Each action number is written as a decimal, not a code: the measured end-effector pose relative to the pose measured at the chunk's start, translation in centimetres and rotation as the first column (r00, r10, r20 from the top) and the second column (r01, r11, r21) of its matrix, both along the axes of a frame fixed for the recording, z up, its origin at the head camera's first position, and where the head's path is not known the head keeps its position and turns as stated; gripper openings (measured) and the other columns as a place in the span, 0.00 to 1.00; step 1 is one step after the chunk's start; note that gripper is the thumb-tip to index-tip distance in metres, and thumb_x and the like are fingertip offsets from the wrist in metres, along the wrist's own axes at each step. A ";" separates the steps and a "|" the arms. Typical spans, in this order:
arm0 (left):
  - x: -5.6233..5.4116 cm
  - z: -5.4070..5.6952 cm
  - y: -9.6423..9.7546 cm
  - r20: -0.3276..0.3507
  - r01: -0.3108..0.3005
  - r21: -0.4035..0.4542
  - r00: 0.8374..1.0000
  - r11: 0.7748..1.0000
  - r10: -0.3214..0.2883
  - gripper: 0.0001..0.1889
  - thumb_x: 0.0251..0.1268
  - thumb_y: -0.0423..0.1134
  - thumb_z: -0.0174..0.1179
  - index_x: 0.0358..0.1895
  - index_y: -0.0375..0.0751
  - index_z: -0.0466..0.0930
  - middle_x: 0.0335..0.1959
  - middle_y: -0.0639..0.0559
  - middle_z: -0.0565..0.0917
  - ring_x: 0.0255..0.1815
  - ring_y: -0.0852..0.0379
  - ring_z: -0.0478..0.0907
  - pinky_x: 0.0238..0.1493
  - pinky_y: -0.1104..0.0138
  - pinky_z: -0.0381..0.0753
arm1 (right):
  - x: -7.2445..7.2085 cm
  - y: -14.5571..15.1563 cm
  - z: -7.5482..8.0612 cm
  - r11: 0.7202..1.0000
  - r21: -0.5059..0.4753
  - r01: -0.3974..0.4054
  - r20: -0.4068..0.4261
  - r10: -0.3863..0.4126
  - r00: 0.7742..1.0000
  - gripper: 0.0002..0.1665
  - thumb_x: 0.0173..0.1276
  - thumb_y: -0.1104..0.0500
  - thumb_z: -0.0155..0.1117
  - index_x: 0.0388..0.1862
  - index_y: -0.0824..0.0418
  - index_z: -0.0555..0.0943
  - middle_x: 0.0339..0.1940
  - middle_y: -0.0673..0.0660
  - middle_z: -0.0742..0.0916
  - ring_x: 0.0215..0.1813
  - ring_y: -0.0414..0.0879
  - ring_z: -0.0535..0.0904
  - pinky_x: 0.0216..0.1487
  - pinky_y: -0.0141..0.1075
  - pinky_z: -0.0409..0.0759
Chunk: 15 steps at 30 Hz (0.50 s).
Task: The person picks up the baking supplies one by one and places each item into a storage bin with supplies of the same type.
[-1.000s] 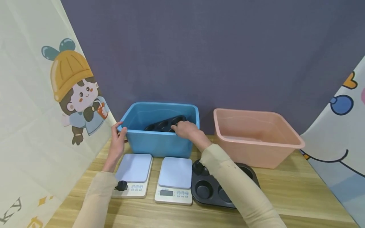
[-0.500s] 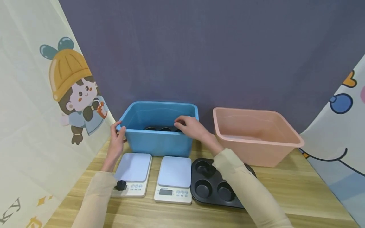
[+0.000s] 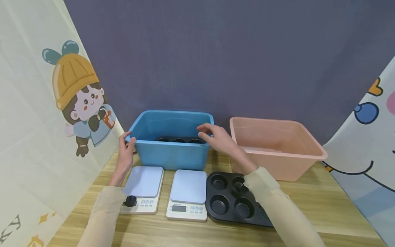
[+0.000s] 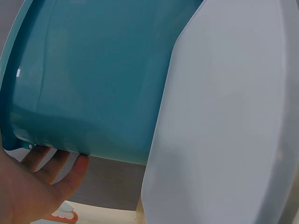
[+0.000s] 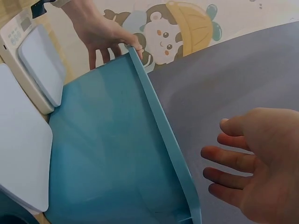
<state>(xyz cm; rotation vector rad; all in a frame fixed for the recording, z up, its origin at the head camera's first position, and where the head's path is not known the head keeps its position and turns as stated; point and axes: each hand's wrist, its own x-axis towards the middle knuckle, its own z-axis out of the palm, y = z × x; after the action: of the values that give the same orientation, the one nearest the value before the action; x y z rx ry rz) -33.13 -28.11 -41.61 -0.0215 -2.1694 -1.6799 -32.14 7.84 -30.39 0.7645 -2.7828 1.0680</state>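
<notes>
At the left front corner of the blue plastic bin (image 3: 171, 156), my left hand (image 3: 124, 154) grips the rim, its thumb over the edge and its fingers against the side. In the left wrist view those fingers (image 4: 72, 175) lie along the bin's outer wall. A dark muffin pan (image 3: 178, 140) lies inside the bin, mostly hidden behind the front wall; only its cup tops show. My right hand (image 3: 219, 139) hovers by the bin's right edge with nothing in it. In the right wrist view its fingers (image 5: 229, 158) are loosely bent, apart from the bin.
Two white kitchen scales, a left one (image 3: 143, 181) and a right one (image 3: 189, 185), sit before the blue bin. Beside them lies a black muffin pan (image 3: 231, 209), partly under my right sleeve. A pink bin (image 3: 277, 168) stands at the right, against a dark curtain (image 3: 216, 61).
My right hand has let go of the muffin pan, which has sunk lower into the blue bin. That hand has drawn back to the right. My left hand stays on the rim.
</notes>
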 end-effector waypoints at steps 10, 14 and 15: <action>-0.2 0.2 0.4 0.008 -0.018 -0.006 1.000 1.000 0.018 0.31 0.79 0.57 0.41 0.77 0.50 0.49 0.69 0.34 0.59 0.61 0.42 0.64 0.51 0.54 0.69 | 1.4 1.9 -0.4 0.999 -0.027 0.026 -0.023 -0.027 0.999 0.21 0.77 0.46 0.55 0.64 0.50 0.77 0.58 0.50 0.84 0.60 0.47 0.78 0.62 0.47 0.77; -0.1 0.0 0.4 0.010 -0.021 -0.006 1.000 1.000 0.022 0.31 0.79 0.56 0.41 0.77 0.49 0.48 0.69 0.33 0.58 0.62 0.40 0.64 0.53 0.50 0.69 | 2.0 2.8 -0.8 0.998 -0.053 0.029 -0.013 -0.029 0.999 0.21 0.76 0.47 0.56 0.63 0.50 0.77 0.59 0.51 0.83 0.60 0.48 0.79 0.61 0.47 0.78; -0.1 -0.1 0.4 0.008 -0.024 -0.006 1.000 1.000 0.024 0.30 0.79 0.55 0.41 0.77 0.49 0.48 0.70 0.33 0.59 0.63 0.40 0.64 0.53 0.49 0.69 | 2.1 3.0 -0.9 0.998 -0.060 0.028 -0.011 -0.029 1.000 0.21 0.76 0.48 0.57 0.63 0.51 0.77 0.59 0.51 0.84 0.60 0.49 0.79 0.61 0.47 0.79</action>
<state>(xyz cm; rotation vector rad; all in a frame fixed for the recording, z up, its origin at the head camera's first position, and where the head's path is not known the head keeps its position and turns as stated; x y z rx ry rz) -33.20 -27.67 -41.66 0.0104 -2.1720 -1.6632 -30.00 10.87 -31.34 0.7202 -2.7294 1.1319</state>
